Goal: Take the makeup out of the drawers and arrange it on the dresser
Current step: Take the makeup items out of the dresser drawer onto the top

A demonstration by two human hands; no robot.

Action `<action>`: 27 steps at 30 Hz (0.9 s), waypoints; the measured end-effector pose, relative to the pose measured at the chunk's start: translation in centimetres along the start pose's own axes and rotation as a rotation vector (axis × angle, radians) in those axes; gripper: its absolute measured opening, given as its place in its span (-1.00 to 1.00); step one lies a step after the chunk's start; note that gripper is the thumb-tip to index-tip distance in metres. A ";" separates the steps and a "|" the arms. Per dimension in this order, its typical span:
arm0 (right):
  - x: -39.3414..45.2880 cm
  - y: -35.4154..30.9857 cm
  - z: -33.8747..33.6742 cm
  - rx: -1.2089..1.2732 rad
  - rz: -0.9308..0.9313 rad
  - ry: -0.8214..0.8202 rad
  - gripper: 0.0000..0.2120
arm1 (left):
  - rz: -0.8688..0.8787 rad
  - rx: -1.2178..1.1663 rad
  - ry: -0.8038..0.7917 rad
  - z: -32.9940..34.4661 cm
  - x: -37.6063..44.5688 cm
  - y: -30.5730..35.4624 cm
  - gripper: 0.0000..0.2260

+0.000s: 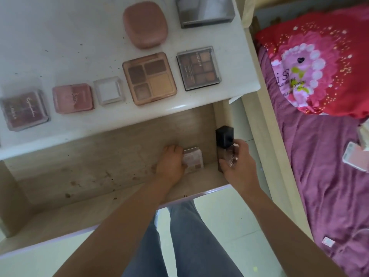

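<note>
Open drawer (103,156) below the white bench (60,56), seen from above; the drawer serves as the landmark. Inside it, toward its right end, the left hand (170,166) grasps a small pinkish palette (193,159) lying on the drawer floor, fingers curled over its near-left edge; just right of that, against the drawer's right wall, the right hand (236,162) grasps a square bottle with a black cap (224,136), held about upright, fingers wrapped round its clear lower body. Above the drawer, along the bench's front edge, a row of makeup from left to right: a mauve eyeshadow palette (25,109); a pink compact (72,98); a small clear-cased white compact (109,90); a four-pan tan palette (149,78); a dark nine-pan palette (199,68). Farther back from the drawer, a rounded dusty-pink case (145,24) and a grey open-topped box (205,11). Right of the drawer, a bed with purple cover (323,156) and a red flowered pillow (311,60); below the drawer front, the person's legs in blue jeans (189,236).
</note>
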State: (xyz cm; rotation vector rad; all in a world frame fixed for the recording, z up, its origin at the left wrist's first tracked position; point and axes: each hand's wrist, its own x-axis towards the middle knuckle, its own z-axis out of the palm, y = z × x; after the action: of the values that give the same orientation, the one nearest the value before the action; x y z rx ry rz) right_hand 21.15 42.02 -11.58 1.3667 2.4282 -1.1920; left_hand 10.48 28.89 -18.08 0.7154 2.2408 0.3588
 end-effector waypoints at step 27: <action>10.3 -14.8 -7.7 -0.393 -0.391 0.202 -0.64 | -0.238 -0.785 0.711 -27.7 3.1 -2.0 -0.73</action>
State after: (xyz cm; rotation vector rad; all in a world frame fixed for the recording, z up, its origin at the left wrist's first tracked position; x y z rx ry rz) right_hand 5.84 50.01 -2.27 0.9674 2.9615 -0.5931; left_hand -12.25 28.13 -1.81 -0.1333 2.4626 1.4390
